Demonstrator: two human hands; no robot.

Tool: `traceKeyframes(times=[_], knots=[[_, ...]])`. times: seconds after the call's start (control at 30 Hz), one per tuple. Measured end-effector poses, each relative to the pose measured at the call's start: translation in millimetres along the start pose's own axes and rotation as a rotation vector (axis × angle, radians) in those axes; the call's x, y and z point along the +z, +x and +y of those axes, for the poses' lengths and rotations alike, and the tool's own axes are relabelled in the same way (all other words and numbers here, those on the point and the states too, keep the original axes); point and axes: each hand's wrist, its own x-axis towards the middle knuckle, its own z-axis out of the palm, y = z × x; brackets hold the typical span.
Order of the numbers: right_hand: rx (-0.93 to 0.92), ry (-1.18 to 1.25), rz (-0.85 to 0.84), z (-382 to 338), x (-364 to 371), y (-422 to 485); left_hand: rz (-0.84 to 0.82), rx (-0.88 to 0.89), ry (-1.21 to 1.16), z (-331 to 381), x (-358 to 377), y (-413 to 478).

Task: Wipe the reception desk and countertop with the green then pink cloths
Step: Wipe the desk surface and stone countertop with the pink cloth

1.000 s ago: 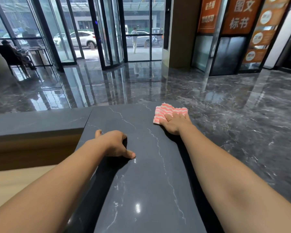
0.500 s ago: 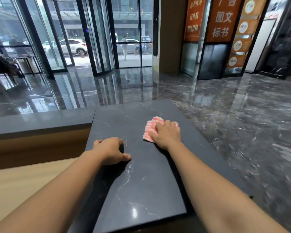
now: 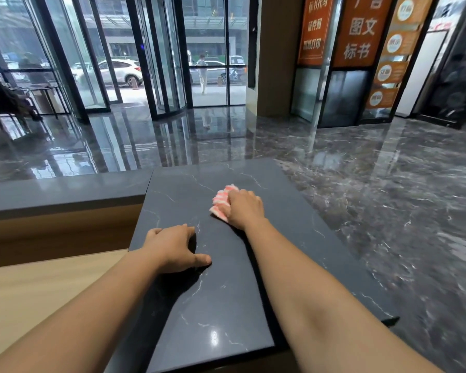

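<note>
Flatten pink cloth (image 3: 221,201), bunched on countertop (image 3: 213,292) at 1 o'clock from left hand (image 3: 172,247), under curled, close-set fingers of right hand (image 3: 244,211), then pull overlapping strokes toward 6 o'clock edge, left fingers loosely curled, bracing, holding nothing.

Glossy dark marble floor (image 3: 361,189); glass doors (image 3: 162,63) ahead; orange signs (image 3: 361,30) right; white car (image 3: 119,71) outside.
</note>
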Motion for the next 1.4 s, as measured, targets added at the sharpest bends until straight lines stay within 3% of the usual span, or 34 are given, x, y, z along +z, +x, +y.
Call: traceKeyframes(times=[0.27,0.5,0.7,1.03,1.2,1.4], knots=[[0.401,0.025,0.133,108,-16,30,-0.130,-0.034,0.031,5,-1,17],[0.522,0.021,0.231,106,-9,20,-0.130,-0.023,0.015,4,0,16],[0.472,-0.056,0.228,60,7,-10,-0.048,0.006,-0.038,1,3,5],[0.161,-0.055,0.104,-51,39,-49,-0.038,-0.030,-0.062,-17,5,-29],[0.037,-0.069,0.064,-35,24,-56,-0.064,-0.066,-0.066,-11,6,-38],[0.146,-0.169,0.132,55,2,-50,-0.143,-0.094,-0.086,-6,4,-37]])
